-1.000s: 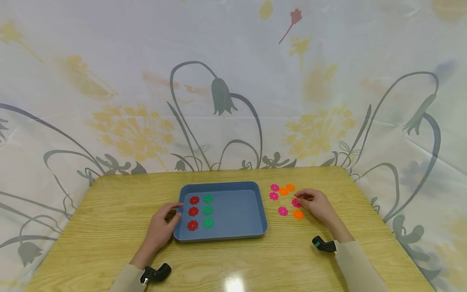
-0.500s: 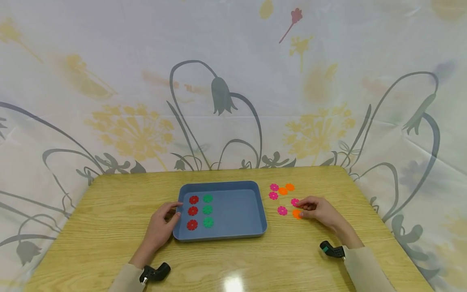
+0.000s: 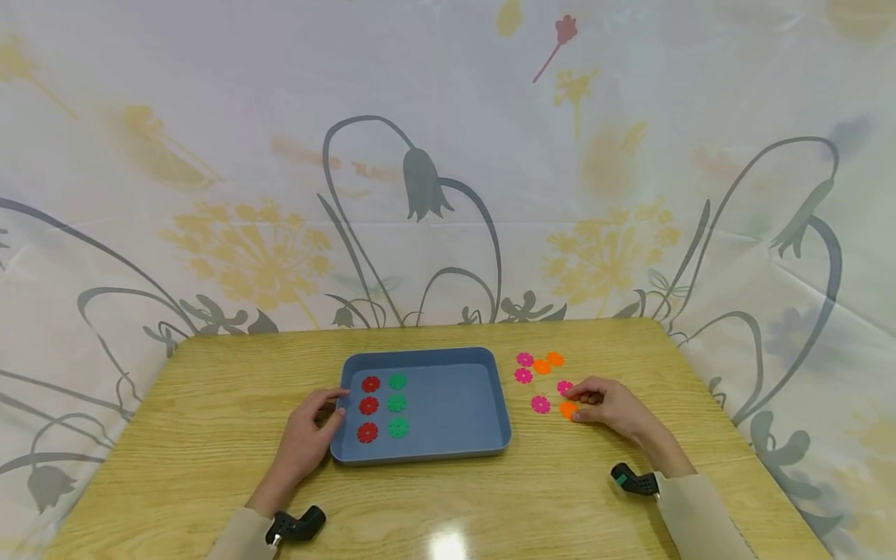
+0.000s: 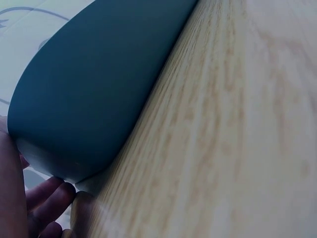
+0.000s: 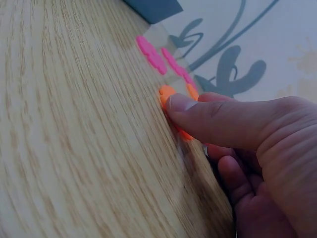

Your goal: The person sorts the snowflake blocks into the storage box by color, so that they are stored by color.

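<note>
Left hand (image 3: 306, 439) holds tray (image 3: 455, 420) at its left wall, thumb and index lapping the rim. Right hand (image 3: 614, 406): thumb on orange disc (image 3: 567, 409), index close to near pink disc (image 3: 564, 386); can't tell if pinched. Orange disc lies on table (image 3: 525, 482), right of tray, well in from table's right edge. Narrow table strip between tray's right wall and loose discs (image 3: 540, 404). Reds (image 3: 368, 405) near left wall, greens (image 3: 397, 403) alongside; wide floor span from greens to right wall.
</note>
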The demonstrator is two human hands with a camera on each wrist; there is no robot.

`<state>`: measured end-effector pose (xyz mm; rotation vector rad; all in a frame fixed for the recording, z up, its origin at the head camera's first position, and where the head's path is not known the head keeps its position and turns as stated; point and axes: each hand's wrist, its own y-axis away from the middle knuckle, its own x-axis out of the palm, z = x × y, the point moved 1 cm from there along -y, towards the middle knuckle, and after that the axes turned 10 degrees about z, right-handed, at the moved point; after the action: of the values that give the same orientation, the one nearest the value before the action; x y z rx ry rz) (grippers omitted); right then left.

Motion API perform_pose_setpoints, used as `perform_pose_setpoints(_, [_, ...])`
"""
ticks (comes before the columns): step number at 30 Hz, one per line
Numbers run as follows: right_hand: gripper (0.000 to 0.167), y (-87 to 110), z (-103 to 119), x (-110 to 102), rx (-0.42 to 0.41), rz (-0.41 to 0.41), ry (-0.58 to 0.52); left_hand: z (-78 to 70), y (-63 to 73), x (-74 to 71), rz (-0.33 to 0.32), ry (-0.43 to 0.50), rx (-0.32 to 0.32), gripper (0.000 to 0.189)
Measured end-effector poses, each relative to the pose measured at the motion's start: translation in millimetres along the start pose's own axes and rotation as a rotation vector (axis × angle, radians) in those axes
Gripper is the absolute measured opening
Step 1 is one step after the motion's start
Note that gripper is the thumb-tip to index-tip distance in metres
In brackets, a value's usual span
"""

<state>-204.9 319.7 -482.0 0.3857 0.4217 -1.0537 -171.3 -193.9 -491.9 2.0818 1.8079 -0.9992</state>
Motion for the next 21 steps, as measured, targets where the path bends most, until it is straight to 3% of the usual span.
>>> perform_pose_setpoints(11, [0.037,-0.6,2.1,3.1,0.012,0.005,0.020,-1.6,1.7,0.0,-0.007,0.015,0.001,0.027])
perform_pose_setpoints(21, [0.027,-1.5,4.8,4.6,-0.056,0.051,0.010,-1.3,0.3,-0.4,-0.005,-0.002,-0.002,0.027])
